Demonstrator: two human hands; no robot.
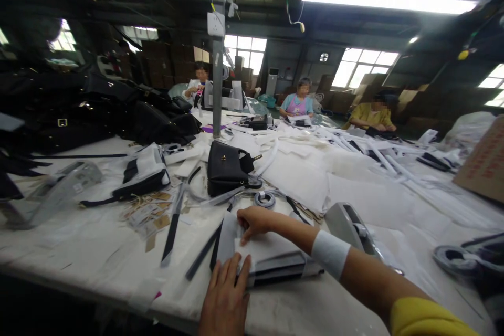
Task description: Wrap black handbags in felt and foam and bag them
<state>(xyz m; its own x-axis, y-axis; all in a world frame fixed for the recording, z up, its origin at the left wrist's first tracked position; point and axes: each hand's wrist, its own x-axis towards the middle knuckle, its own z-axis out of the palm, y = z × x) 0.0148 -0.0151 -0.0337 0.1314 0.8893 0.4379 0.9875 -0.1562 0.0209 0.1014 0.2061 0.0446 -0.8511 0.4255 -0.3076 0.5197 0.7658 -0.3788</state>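
Observation:
In front of me lies a flat black bag (275,268) wrapped in white sheet, its dark edge showing along the near side. My right hand (255,222) reaches in from the right over its top, fingers curled and thumb against the white wrapping sheet (271,248). My left hand (227,291) rests on the near left edge of the wrapped bag, fingers stretched out. Just beyond it are a coil of wrapped strap (264,199) and an upright black handbag (226,168). A grey handbag (350,228) stands to the right, partly behind my right forearm.
Black bags (98,110) are heaped at the left. Loose tags (151,212), a partly wrapped bag (145,173) and white sheets (299,176) cover the table around a metal post (217,84). Several people work across the table. A cardboard box (482,160) stands at the right.

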